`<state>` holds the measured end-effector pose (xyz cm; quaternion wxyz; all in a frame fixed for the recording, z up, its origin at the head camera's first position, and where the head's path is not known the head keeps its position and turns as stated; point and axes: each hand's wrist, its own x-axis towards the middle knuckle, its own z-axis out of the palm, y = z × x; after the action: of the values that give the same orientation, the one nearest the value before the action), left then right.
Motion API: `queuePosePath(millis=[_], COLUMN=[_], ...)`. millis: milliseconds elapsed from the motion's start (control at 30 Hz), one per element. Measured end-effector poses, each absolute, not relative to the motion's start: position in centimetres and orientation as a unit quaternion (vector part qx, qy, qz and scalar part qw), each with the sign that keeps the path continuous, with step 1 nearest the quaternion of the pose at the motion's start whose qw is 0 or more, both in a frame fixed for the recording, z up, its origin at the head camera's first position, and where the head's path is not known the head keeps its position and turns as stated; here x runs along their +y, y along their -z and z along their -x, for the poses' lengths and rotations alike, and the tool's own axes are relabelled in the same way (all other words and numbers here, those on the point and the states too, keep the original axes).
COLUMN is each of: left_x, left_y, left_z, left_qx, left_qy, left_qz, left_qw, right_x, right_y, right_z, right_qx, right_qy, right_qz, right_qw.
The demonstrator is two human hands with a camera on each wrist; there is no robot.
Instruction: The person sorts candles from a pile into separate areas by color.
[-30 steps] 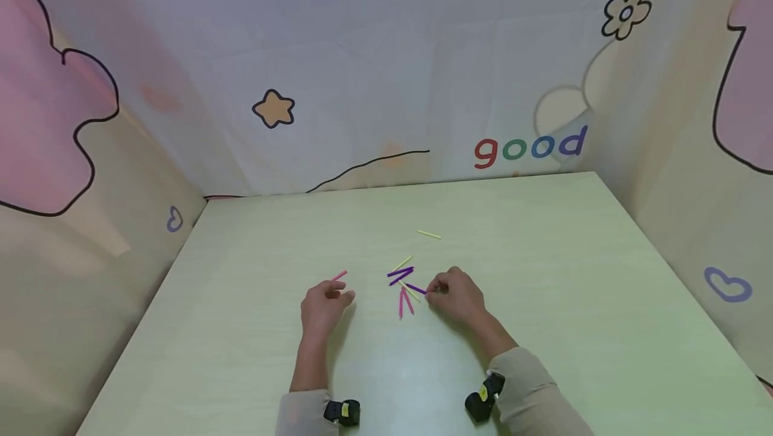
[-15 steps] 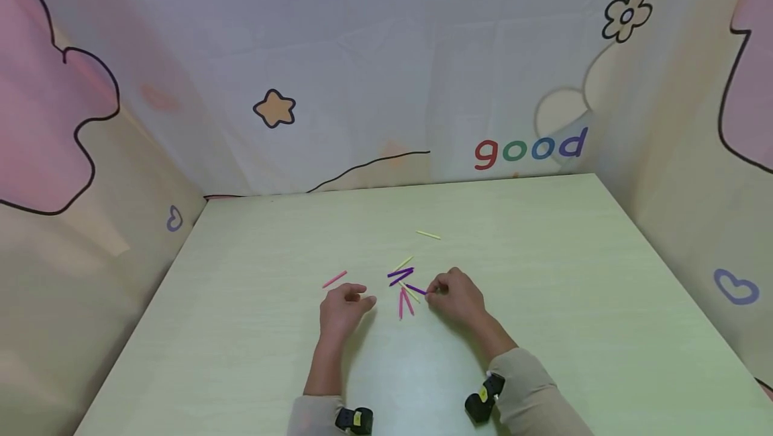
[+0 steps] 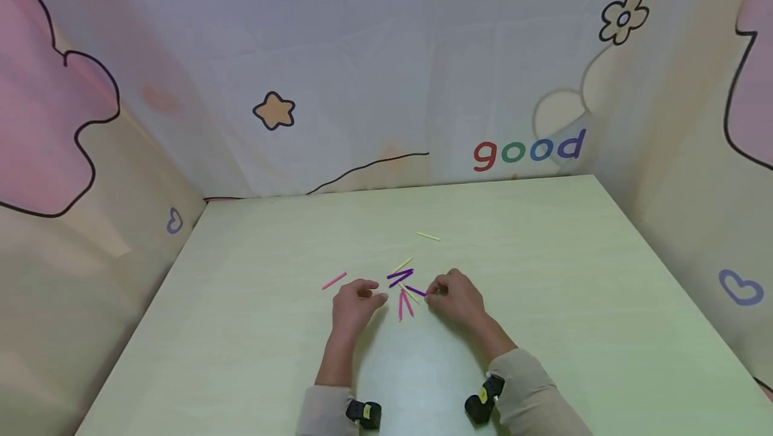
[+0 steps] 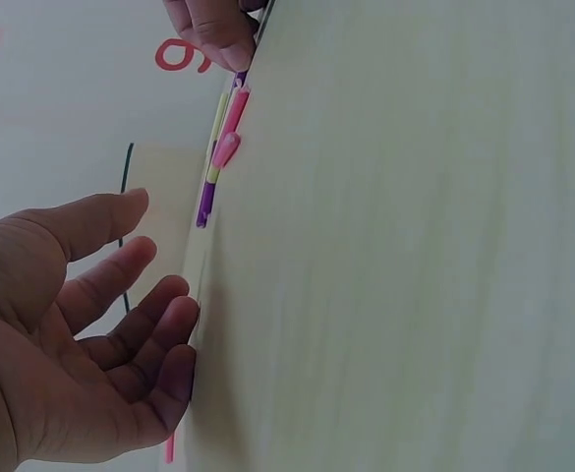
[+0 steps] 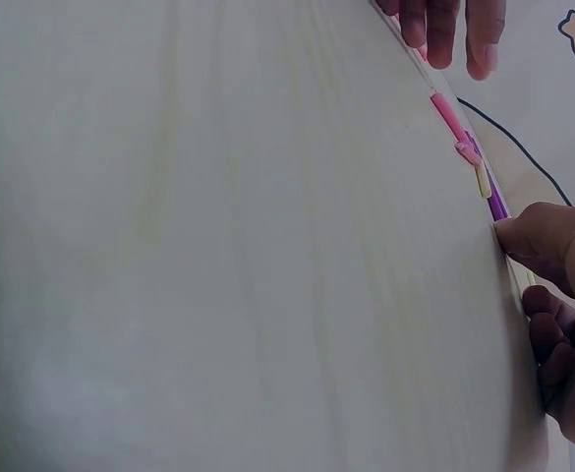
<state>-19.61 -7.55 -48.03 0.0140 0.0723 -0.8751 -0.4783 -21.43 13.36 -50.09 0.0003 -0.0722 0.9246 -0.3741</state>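
Note:
My right hand (image 3: 459, 300) pinches the right end of a short purple stick (image 3: 415, 290) low over the table. That stick belongs to a small cluster in the middle. Two more purple sticks (image 3: 401, 279) lie at its upper left, with a yellow stick (image 3: 403, 264) beside them. A second yellow stick (image 3: 413, 298) runs close under the pinched one. Below, two pink sticks (image 3: 401, 306) spread apart from a shared top. Left of the cluster hovers my left hand (image 3: 353, 308), thumb and fingers apart, holding nothing; the left wrist view shows its bare palm (image 4: 90, 364).
A lone pink stick (image 3: 335, 280) lies beyond and left of my left hand. Farther back on the pale green table (image 3: 531, 235) rests a single yellow stick (image 3: 428, 237). Printed cloth walls (image 3: 362, 74) stand along the table's back and sides.
My left hand has moved right, away from the lone pink stick, which now lies fully in sight, and toward the cluster. My right hand and its purple stick have stayed put.

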Motion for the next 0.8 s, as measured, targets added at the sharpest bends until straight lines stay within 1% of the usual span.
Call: queuePosePath(millis=[433, 800], left_x=[-6.6, -6.0], left_y=[48.1, 48.1], left_z=[20.6, 20.5], left_qx=[-0.881, -0.893], left_qy=[0.468, 0.449], left_qz=[-0.069, -0.035], left_qw=[-0.001, -0.003], right_x=[13.3, 13.3], right_y=[50.3, 50.2], right_z=[21.5, 21.6], right_qx=[0.930, 0.928], right_qy=[0.360, 0.364], right_qz=[0.073, 0.077], right_qw=[-0.001, -0.001])
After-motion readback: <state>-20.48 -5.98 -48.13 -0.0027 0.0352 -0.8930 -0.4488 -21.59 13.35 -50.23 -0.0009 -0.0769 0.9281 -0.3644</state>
